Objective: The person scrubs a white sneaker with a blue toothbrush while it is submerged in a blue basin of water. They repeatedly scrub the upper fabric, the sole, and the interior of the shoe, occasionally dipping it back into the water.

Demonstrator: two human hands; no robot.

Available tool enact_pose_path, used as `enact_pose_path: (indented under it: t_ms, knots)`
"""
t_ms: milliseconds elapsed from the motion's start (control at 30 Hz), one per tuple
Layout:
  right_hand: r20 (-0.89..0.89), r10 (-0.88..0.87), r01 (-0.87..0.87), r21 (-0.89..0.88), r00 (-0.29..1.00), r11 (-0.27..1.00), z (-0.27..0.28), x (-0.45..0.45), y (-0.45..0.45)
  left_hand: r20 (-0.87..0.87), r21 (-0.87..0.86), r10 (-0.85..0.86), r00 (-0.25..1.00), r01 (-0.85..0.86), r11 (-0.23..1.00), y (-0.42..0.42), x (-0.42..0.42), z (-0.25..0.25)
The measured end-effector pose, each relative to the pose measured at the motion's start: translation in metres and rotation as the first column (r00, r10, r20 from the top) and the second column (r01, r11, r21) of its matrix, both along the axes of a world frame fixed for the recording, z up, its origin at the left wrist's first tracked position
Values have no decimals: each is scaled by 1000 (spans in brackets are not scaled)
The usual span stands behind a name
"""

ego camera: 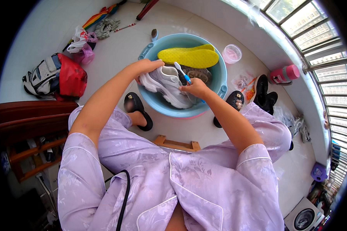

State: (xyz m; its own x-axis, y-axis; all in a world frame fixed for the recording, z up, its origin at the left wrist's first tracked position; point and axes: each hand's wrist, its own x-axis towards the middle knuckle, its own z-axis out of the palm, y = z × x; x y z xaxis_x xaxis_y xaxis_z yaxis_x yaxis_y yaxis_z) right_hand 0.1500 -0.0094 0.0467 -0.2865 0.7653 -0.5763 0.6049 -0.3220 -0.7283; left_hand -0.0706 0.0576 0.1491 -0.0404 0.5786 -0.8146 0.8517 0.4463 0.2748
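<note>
Inside the rim of a light-blue plastic basin (150,101), my left hand (149,67) grips a grey and white sneaker (167,85) by its heel end. My right hand (197,88) is closed around a blue and white toothbrush (186,76), its bristle head pointing up and away from the shoe. The fingers of that hand rest close to the sneaker's front upper; whether they touch it I cannot tell. Behind the sneaker lie yellow perforated insoles (196,57), on top of another shoe whose dark sole (198,75) faces up. The sneaker's toe dips low in the basin.
A scrub brush (154,34) lies by the basin's far left rim. At the right stand a clear plastic tub (232,54), black shoes (261,92) and a pink flask (284,74). A red and grey bag (57,75) sits left. Black clogs (137,109) flank the basin.
</note>
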Motion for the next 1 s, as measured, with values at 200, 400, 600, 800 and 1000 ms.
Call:
enact_pose_path:
  t_ms: [200,400,600,800,1000]
  knots:
    - [-98,-77,70,-65,992,995,-32,5,17,23,-236,13,1000,-8,972,29,7,-24]
    - [127,66,-65,-14,990,998,-27,-2,30,55,-171,-92,994,100,980,55,14,-64]
    - [185,133,-158,127,974,979,-35,8,52,29,-231,-121,992,124,965,44,14,-102]
    - [215,206,-214,12,955,977,-11,-2,36,-99,-306,-436,894,390,869,46,24,-101]
    - [536,86,-146,72,840,987,-41,-15,34,-113,-268,-517,849,475,838,33,48,-41]
